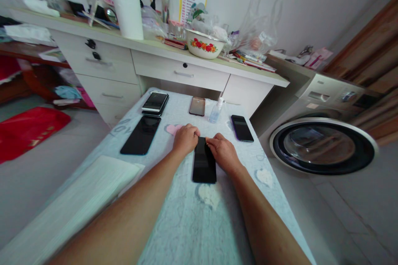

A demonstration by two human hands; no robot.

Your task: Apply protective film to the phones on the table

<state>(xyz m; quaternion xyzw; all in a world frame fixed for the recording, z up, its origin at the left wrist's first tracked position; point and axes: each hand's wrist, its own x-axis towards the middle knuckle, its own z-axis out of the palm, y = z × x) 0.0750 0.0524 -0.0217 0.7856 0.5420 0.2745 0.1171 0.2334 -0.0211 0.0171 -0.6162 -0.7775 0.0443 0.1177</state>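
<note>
A black phone lies screen up on the pale patterned cloth of the table. At its upper left corner is my left hand, fingers curled and closed on the edge. My right hand has its fingers pressed together at the upper right corner of the same phone. The fingertips of both hands are partly hidden. Beyond the hands stand a clear spray bottle and a brownish phone case.
A large dark phone and stacked phones lie at the left, another phone at the right. A folded whitish cloth covers the left edge. Behind are a desk and a washing machine.
</note>
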